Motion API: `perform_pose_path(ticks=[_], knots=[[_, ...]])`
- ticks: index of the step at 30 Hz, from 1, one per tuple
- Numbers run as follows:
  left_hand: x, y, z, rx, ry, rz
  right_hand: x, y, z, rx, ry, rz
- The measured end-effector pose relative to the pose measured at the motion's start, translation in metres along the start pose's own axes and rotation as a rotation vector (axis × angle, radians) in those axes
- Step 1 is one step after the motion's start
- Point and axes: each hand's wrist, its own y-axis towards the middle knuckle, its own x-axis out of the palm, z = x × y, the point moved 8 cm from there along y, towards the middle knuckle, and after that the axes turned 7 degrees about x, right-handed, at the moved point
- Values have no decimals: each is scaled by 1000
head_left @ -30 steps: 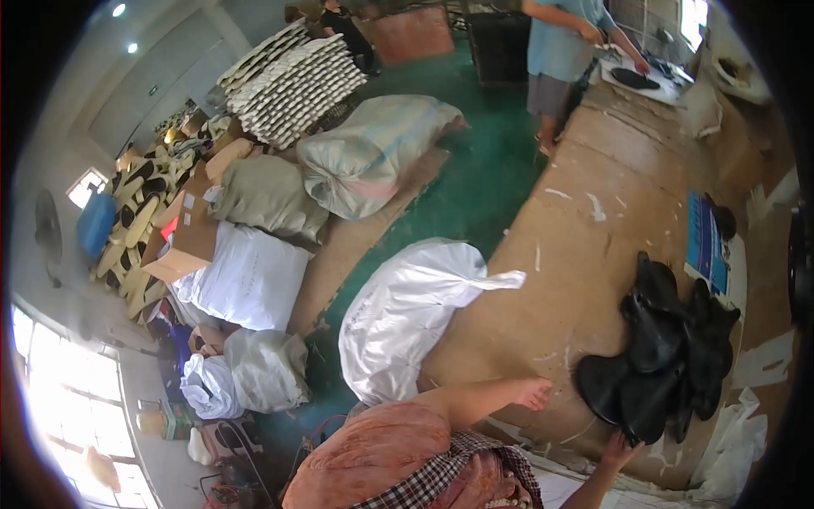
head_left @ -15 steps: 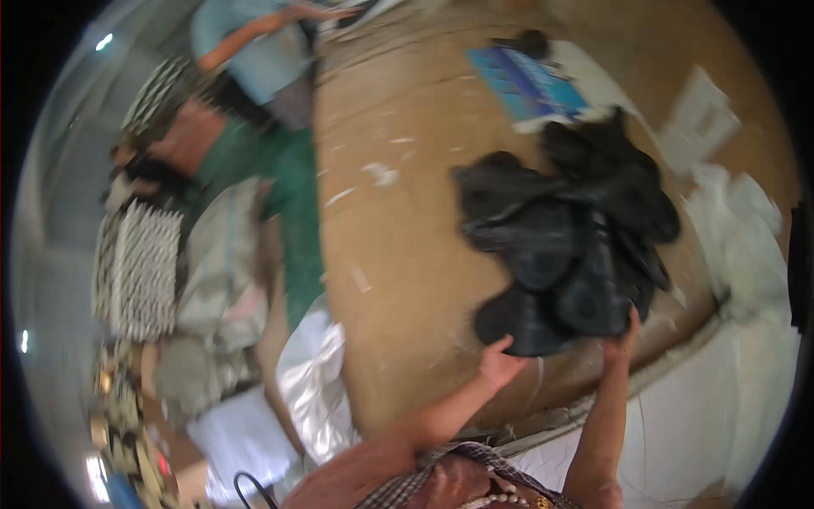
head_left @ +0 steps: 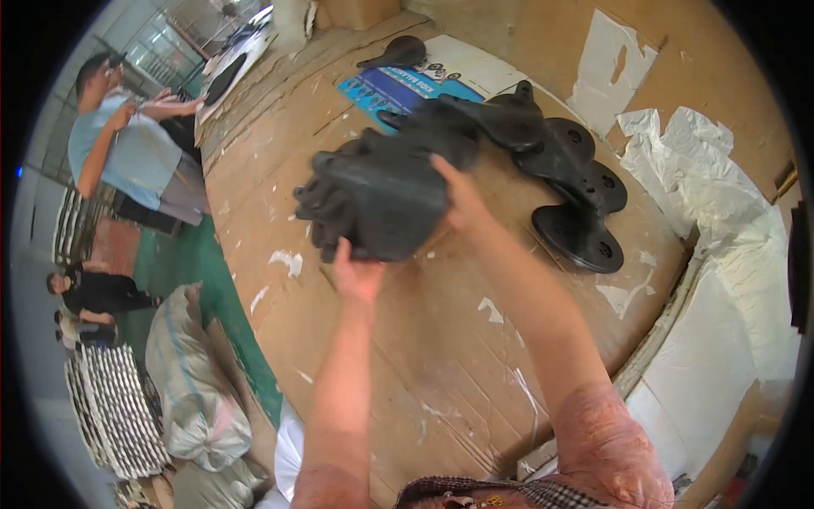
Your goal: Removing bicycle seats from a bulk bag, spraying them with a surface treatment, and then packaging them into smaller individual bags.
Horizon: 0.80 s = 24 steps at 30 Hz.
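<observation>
Above the cardboard-covered table I hold a bunched stack of black bike saddles [head_left: 394, 212], several pressed together with their narrow noses toward the left. My left hand [head_left: 358, 276] grips the stack's near lower edge, thumb up along its side. On the right side, my right hand [head_left: 459, 199] clasps it with the fingers partly hidden behind. Just beyond the stack, a blurred dark saddle [head_left: 445, 127] overlaps it from view; I cannot tell whether it is held. Farther right, several loose saddles [head_left: 577, 178] lie overlapping on the cardboard, apart from my hands.
A single saddle [head_left: 405, 53] rests by a blue and white printed carton sheet [head_left: 407, 89] at the back. Crumpled white wrapping [head_left: 691, 170] lines the right edge. Far left, a person in light blue [head_left: 127, 153] works at the table; filled sacks [head_left: 199, 382] stand on the floor.
Both hands have moved left and away from me, carrying a stack of saddles off the pile. Other saddles stay spread at the right. The view has turned.
</observation>
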Motion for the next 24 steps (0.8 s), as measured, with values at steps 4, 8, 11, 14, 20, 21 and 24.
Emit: perform_pose_path(ticks=[4,8,11,14,20,21,24], knots=[[12,87,40,144,61,168,38,72,-26,-16,-552,273],[-88,37,83,670,1954,202,10,-5,-147,-810,-1279,474],[-77,-9,27,891,1965,5,-187,-160,-299,-766,-1577,1485],[-59,-4,17,779,2196,24,-324,-266,-283,51,-1172,1501],[-75,-3,36,841,2104,37,-283,-166,-194,233,-825,1076],[-74,-3,34,844,2101,40,-269,-139,-188,155,-783,977],[-75,-4,32,834,2105,31,-222,-41,-167,25,-672,795]])
